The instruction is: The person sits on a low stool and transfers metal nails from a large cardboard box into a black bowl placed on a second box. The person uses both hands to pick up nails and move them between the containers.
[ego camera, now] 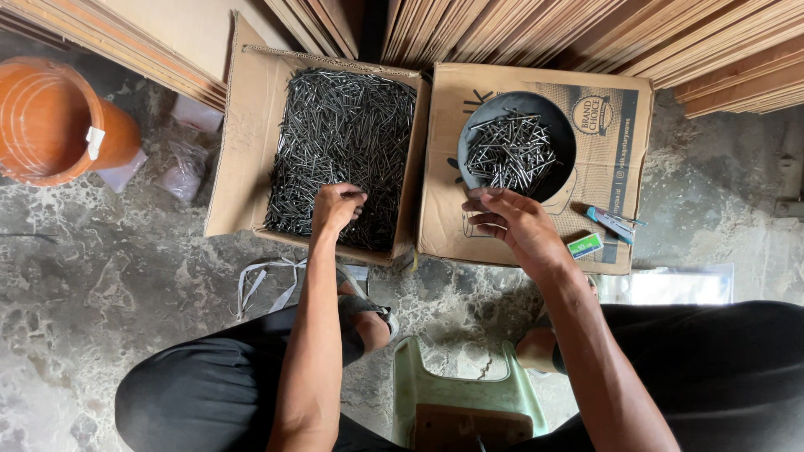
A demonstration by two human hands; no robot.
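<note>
An open cardboard box on the floor is full of dark steel nails. My left hand reaches into its near edge, fingers curled down onto the nails. To the right, a closed cardboard box carries a black round bowl with a pile of nails in it. My right hand hovers at the bowl's near rim, fingers spread and pointing left; nothing shows in it.
An orange bucket lies at the far left. Wooden boards lean along the back. A small green packet and a blue cutter rest on the right box. A green plastic stool stands between my legs.
</note>
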